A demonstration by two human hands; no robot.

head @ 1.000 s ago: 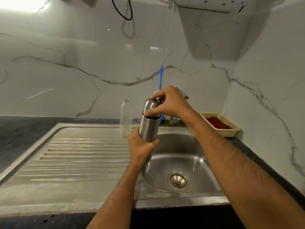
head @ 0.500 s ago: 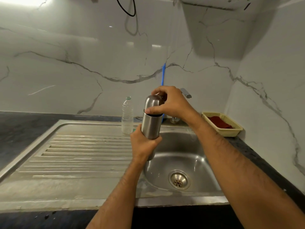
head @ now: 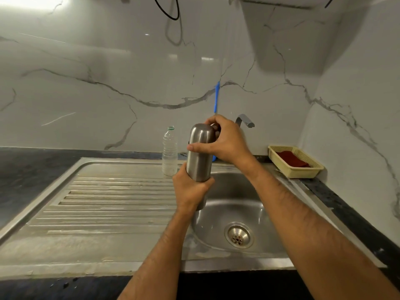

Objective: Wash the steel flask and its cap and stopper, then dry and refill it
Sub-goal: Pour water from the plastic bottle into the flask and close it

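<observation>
I hold the steel flask (head: 199, 165) upright over the left edge of the sink basin (head: 233, 213). My left hand (head: 190, 191) grips its lower body. The rounded steel cap (head: 201, 135) sits on top, and my right hand (head: 225, 141) is wrapped round it, thumb across the seam between cap and body. No gap shows at that seam. The stopper is hidden under the cap.
A clear plastic water bottle (head: 170, 151) stands behind the flask on the ribbed drainboard (head: 112, 204). The tap spout (head: 245, 121) and a blue-handled brush (head: 216, 96) are at the back wall. A yellow basket (head: 295, 171) with a red cloth sits right of the sink.
The dark gap between cap and flask body seen earlier has closed; my right hand has shifted round the cap. The flask stays in about the same place.
</observation>
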